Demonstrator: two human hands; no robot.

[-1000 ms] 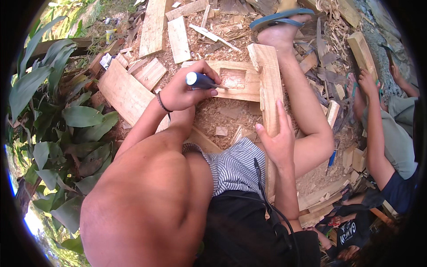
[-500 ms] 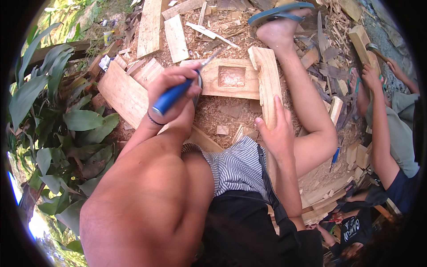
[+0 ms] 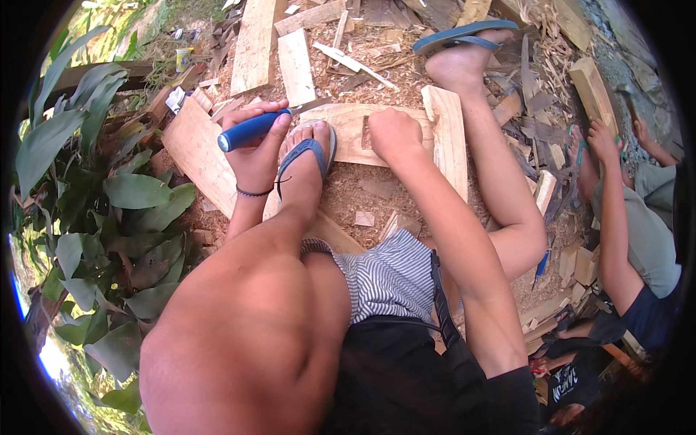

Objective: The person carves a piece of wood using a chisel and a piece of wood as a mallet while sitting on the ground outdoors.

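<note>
My left hand (image 3: 255,163) is closed around a blue-handled chisel (image 3: 250,132), held above my left foot; the blade is out of sight now. My right hand (image 3: 395,135) rests, fingers curled, over the square recess cut into a pale wooden board (image 3: 341,138). Its fingertips are hidden, so I cannot make out what is in them. The recess shows only as a thin strip beside the knuckles. My sandalled left foot (image 3: 308,148) is at the board's left end. A thicker wood block (image 3: 448,134) lies against its right end.
Wood planks (image 3: 254,51), offcuts and shavings cover the ground ahead. Broad-leaved plants (image 3: 138,192) crowd the left. My bent right leg (image 3: 500,152) is on the right. Farther right, another person's hand (image 3: 603,138) holds a wooden beam (image 3: 594,90). A second blue-handled tool (image 3: 544,261) lies near my right knee.
My right hand has moved from the wood block on the right forward and left onto the board's recess. My left hand has drawn the chisel left and turned it.
</note>
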